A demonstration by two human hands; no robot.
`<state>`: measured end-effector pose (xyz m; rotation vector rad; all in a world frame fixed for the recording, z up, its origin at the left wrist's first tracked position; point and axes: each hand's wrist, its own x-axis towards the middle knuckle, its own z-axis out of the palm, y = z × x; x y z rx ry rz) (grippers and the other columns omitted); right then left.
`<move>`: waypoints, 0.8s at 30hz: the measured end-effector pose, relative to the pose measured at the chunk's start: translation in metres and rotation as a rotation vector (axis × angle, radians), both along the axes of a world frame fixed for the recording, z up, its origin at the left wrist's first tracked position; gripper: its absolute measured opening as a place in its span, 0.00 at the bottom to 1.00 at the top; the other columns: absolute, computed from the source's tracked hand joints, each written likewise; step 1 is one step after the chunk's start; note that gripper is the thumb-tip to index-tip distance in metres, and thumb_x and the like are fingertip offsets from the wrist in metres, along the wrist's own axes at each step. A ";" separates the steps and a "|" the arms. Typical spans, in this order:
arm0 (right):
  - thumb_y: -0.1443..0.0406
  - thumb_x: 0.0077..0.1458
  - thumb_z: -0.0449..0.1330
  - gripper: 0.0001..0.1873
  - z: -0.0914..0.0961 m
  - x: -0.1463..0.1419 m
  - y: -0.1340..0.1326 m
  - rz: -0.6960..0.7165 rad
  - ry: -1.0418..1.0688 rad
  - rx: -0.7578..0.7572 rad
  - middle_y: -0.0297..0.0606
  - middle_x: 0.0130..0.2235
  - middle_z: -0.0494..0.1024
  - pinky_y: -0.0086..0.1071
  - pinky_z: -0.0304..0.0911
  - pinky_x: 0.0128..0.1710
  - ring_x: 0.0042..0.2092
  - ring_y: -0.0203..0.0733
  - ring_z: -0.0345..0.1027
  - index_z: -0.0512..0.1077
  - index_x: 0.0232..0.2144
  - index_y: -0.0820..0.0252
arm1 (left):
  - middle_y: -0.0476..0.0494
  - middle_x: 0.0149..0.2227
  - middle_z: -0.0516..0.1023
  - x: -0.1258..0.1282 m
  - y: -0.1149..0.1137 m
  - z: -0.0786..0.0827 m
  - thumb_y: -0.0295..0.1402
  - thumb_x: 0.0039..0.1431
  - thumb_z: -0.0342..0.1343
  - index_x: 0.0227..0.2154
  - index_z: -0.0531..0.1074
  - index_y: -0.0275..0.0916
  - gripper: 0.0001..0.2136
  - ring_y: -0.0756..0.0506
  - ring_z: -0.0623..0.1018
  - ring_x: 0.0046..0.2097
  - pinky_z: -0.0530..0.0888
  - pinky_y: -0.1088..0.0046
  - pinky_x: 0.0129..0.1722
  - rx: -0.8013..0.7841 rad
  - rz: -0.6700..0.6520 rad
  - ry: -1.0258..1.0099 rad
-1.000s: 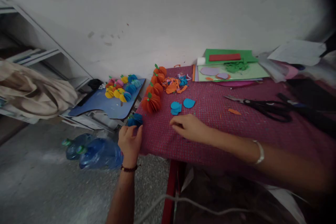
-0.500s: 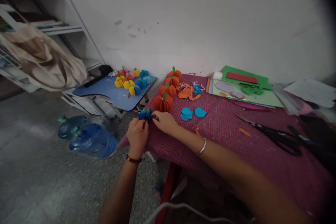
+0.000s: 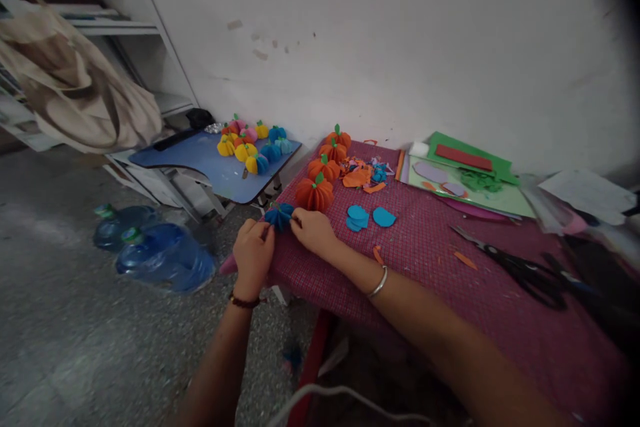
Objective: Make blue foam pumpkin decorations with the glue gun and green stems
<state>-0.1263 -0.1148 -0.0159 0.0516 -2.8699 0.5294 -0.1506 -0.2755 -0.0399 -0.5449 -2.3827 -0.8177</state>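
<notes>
At the near left corner of the cloth-covered table, a small blue paper pumpkin (image 3: 280,215) with pleated sides and a green top sits between my hands. My left hand (image 3: 254,253) pinches its left side, thumb and fingers closed. On the right side, my right hand (image 3: 314,232) grips its edge with bent fingertips. Just behind stands an orange paper pumpkin (image 3: 314,195) with a green stem, first in a row running to the wall. Light-blue paper circles (image 3: 357,218) lie to the right, with another blue circle (image 3: 384,217) beside them.
Black-handled scissors (image 3: 515,267), paper scraps (image 3: 357,177) and coloured sheets (image 3: 520,202) lie on the maroon cloth (image 3: 420,247). A blue table (image 3: 210,167) to the left bears several colourful paper pumpkins (image 3: 246,151). Large water bottles (image 3: 165,257) lie on the floor. A cloth bag (image 3: 85,87) hangs by the shelves.
The blue pumpkin now shows more of its pleated top, as if turned or tilted between my fingers. My left hand sits slightly farther from it. The view has shifted a little.
</notes>
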 end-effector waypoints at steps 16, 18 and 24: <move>0.59 0.62 0.52 0.11 0.001 0.006 -0.003 -0.013 -0.063 -0.015 0.42 0.38 0.80 0.31 0.60 0.35 0.40 0.44 0.75 0.70 0.40 0.59 | 0.53 0.23 0.62 0.000 0.000 -0.005 0.32 0.51 0.60 0.20 0.57 0.42 0.15 0.47 0.66 0.28 0.60 0.71 0.29 0.043 0.013 -0.086; 0.60 0.61 0.52 0.11 0.001 0.007 -0.004 -0.012 -0.059 -0.022 0.42 0.39 0.80 0.32 0.60 0.35 0.40 0.45 0.75 0.70 0.40 0.60 | 0.53 0.23 0.60 0.000 0.001 -0.005 0.34 0.51 0.61 0.20 0.55 0.43 0.17 0.47 0.65 0.27 0.59 0.71 0.28 0.053 0.027 -0.082; 0.60 0.60 0.53 0.12 0.027 0.028 0.008 0.036 -0.035 0.011 0.44 0.37 0.80 0.33 0.60 0.35 0.39 0.46 0.74 0.69 0.41 0.62 | 0.53 0.23 0.62 0.001 -0.004 -0.008 0.40 0.59 0.54 0.21 0.58 0.42 0.16 0.48 0.64 0.27 0.58 0.71 0.28 0.106 -0.028 -0.035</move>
